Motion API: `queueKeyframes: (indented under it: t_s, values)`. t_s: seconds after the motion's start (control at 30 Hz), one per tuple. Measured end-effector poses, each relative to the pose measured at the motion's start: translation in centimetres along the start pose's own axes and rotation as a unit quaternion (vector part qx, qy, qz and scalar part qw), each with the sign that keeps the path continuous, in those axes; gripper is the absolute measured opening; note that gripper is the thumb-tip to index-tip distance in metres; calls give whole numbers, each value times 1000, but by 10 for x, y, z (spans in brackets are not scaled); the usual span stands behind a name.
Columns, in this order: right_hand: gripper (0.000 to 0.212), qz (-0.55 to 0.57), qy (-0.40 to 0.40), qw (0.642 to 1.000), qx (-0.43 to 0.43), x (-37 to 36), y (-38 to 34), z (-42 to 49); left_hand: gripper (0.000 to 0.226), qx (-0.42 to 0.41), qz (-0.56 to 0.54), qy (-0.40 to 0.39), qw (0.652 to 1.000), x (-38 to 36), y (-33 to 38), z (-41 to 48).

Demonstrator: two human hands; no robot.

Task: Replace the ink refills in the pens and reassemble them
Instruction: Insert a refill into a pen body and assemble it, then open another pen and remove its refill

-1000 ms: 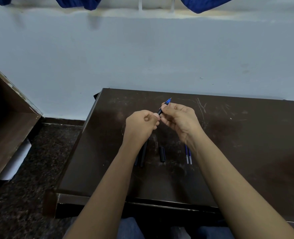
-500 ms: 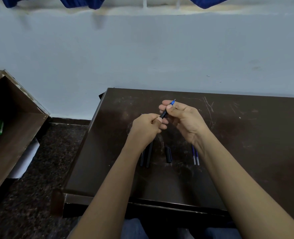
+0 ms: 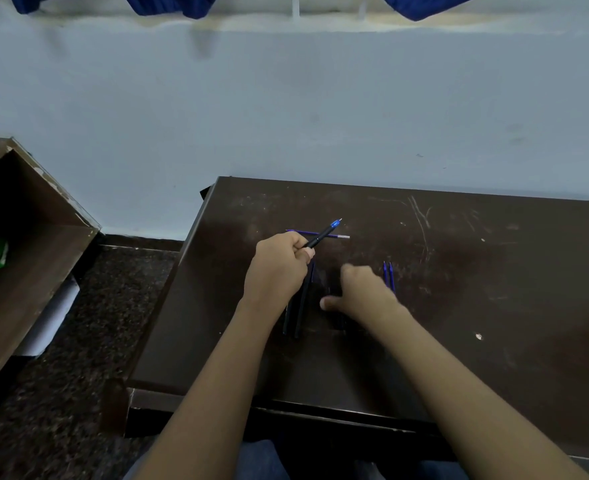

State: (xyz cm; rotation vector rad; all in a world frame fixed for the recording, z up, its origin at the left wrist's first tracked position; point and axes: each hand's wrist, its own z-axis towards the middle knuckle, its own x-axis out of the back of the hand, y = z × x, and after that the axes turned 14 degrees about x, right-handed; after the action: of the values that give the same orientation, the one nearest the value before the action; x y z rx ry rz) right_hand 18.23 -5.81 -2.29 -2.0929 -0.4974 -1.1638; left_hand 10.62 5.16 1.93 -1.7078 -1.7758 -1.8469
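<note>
Currently: left hand (image 3: 279, 268) clenched round black pen with blue tip (image 3: 317, 238), tip aimed up-right over dark scratched wooden table (image 3: 494, 271). Two black pen barrels (image 3: 300, 313) under left wrist. Right hand (image 3: 364, 292) blurred, thumb splayed, apparently empty. Pair of thin blue refills (image 3: 388, 277) just right of it, long axes pointing away from person; right hand nearer.
</note>
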Motion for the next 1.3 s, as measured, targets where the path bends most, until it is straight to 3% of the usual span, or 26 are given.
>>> queueKeyframes:
  t_s: [0.07, 0.13, 0.2, 0.27, 0.3, 0.37, 0.43, 0.47, 0.53, 0.67, 0.9, 1.07, 1.13, 1.23, 1.3]
  values:
    - [48, -8, -51, 999, 11, -11, -3, 0, 8, -6, 16, 1, 1000, 0, 1, -2]
    - [36, -16, -50, 998, 25, -15, -1, 2, 13, -6, 16, 0, 1000, 1, 3, -2]
    - [30, 40, -3, 999, 15, -14, 5, 7, 16, -2, 10, -3, 1000, 2, 3, -3]
    - [20, 216, 106, 970, -18, -5, 11, 12, 18, -1, 4, -1, 1000, 2, 3, -3]
    - [15, 325, 178, 928, -32, 4, 12, 14, 19, 0, 1, 0, 1000, 2, 3, -4]
    - [16, 512, 289, 808, -38, 23, 15, 13, 21, 5, -9, -4, 1000, 3, 4, -3]
    - [17, 622, 335, 707, -22, 39, 19, 10, 21, 9, -16, -12, 1000, 2, 5, -3]
    - [19, 652, 346, 675, -12, 45, 21, 9, 21, 9, -17, -16, 1000, 2, 5, -3]
    - [21, 678, 356, 643, 8, 49, 25, 7, 20, 5, -16, -18, 1000, 2, 5, -4]
    - [21, 676, 364, 640, 30, 51, 22, 5, 19, -1, -11, -18, 1000, 2, 5, -4]
    - [19, 595, 352, 720, 68, 44, 10, 4, 21, -8, -16, -21, 1000, 0, 6, -4]
    - [20, 662, 402, 630, 54, 53, 20, 4, 21, -17, -51, -25, 998, -1, 7, -4]
    - [23, 665, 409, 622, 49, 56, 26, 4, 21, -23, -48, -20, 998, -1, 6, -5]
    - [23, 646, 395, 651, 56, 55, 27, 3, 21, -23, -51, -23, 998, -1, 7, -5]
    - [22, 612, 365, 698, 76, 51, 20, 3, 21, -24, -50, -30, 998, -2, 8, -5]
